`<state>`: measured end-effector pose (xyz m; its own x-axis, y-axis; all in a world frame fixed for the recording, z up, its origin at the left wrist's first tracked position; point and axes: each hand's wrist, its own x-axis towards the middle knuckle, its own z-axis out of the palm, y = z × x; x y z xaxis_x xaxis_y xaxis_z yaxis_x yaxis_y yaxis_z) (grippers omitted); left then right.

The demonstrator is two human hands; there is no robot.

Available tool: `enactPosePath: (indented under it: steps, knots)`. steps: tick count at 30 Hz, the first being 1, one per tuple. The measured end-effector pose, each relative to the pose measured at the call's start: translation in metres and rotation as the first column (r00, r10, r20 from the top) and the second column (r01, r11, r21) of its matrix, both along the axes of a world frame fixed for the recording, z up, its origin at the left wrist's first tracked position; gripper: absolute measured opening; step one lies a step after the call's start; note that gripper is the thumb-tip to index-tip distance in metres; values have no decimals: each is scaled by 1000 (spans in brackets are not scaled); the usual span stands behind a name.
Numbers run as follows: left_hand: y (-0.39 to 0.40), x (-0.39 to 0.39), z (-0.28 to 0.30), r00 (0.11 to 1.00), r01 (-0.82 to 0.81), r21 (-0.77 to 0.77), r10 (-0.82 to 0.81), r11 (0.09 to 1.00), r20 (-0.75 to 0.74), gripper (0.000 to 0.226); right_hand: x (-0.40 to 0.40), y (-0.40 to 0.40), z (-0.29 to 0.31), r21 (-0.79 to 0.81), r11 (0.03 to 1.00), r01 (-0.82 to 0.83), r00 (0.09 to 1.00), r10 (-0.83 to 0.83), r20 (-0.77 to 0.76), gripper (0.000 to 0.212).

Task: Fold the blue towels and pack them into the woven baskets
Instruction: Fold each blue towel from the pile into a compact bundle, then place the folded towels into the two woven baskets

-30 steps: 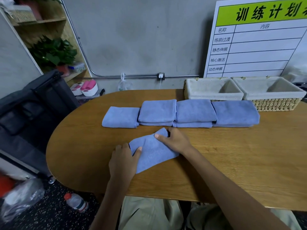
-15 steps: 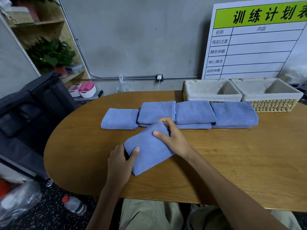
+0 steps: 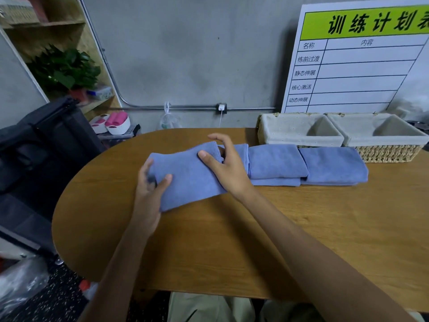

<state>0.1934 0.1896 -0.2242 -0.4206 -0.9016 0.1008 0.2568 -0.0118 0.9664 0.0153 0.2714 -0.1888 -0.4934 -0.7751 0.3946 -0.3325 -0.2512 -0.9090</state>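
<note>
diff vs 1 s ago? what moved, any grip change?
Both hands carried the folded towel away from the person, over the left end of the towel row. Left hand and right hand keep their grip on it. Both baskets stayed empty, the row untouched.
</note>
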Motion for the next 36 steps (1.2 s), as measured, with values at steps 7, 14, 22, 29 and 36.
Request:
enactPosePath:
  steps: [7, 14, 22, 29, 36]
  knots:
    - [-128, -1, 63, 909, 43, -251, 66, 967, 411, 49, 2, -87, 11, 165, 976, 144, 985, -157, 66, 61]
    - [-177, -13, -1, 610, 160, -284, 131, 946, 781, 47, 8, -136, -33, 407, 885, 225, 910, -42, -412, 47]
    - [-168, -22, -9, 622, 20, -494, 376, 869, 687, 43, -5, -143, -24, 331, 890, 313, 797, -56, -602, 25]
    - [-164, -25, -19, 322, 153, -637, 571, 756, 755, 43, -28, -120, -14, 244, 861, 446, 559, -55, -827, 23]
    - [-150, -37, -14, 437, 335, -712, 568, 617, 698, 30, -134, -54, 17, 280, 811, 513, 639, -143, -755, 24]
